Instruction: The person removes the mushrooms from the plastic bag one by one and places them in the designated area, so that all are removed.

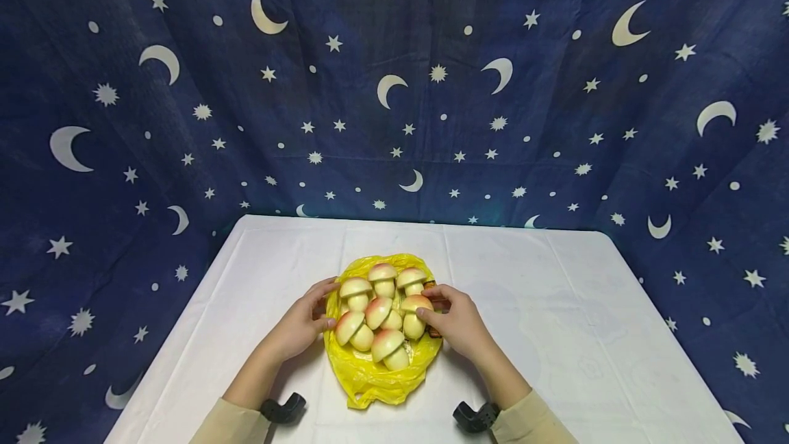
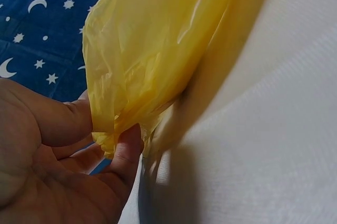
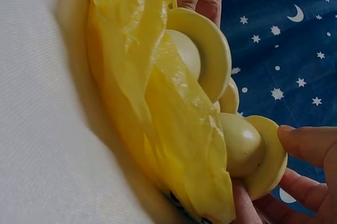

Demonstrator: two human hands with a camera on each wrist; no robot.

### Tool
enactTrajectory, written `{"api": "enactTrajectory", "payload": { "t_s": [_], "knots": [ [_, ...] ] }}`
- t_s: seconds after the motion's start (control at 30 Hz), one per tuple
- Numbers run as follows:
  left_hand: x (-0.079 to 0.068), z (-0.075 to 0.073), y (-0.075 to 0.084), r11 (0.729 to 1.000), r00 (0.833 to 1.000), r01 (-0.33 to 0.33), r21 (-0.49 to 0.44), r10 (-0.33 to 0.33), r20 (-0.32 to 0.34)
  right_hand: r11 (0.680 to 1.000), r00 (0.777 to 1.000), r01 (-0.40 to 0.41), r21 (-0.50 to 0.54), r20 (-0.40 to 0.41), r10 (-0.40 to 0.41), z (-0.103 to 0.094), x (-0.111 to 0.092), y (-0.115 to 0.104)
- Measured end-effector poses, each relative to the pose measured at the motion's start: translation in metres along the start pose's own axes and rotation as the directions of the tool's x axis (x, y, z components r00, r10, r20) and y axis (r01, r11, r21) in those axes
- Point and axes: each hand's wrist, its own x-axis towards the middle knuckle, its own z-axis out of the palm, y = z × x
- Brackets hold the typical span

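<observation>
A yellow plastic bag (image 1: 385,384) lies spread on the table under several toy mushrooms with cream stems and reddish cap tops. My left hand (image 1: 300,323) is at the bag's left side; in the left wrist view its thumb and fingers pinch the bag's edge (image 2: 142,50). At the right side, my right hand (image 1: 461,323) grips the cap of the rightmost mushroom (image 1: 417,304), thumb on one side and fingers on the other. That mushroom (image 3: 243,145) is beside the bag's raised edge in the right wrist view. The bag hides the lower stems there.
A white cloth covers the table (image 1: 555,334). Behind it hangs a dark blue curtain (image 1: 444,101) with moons and stars. A brown-orange patch (image 1: 434,331) shows at the bag's right edge. Black curved devices (image 1: 285,408) are at both wrists.
</observation>
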Motion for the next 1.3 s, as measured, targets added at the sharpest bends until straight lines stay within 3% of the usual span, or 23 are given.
{"api": "enactTrajectory", "payload": {
  "t_s": [0.4,1.3],
  "knots": [
    [0.000,0.002,0.004,1.000,1.000,0.010,0.010,-0.010,-0.008,0.995,0.999,0.044,-0.085,-0.027,-0.046,-0.007,0.002,-0.005],
    [-0.002,0.001,0.004,1.000,1.000,0.020,0.009,-0.020,-0.013,0.989,0.996,0.072,-0.131,-0.039,-0.077,-0.038,0.022,-0.012]
  ]
}}
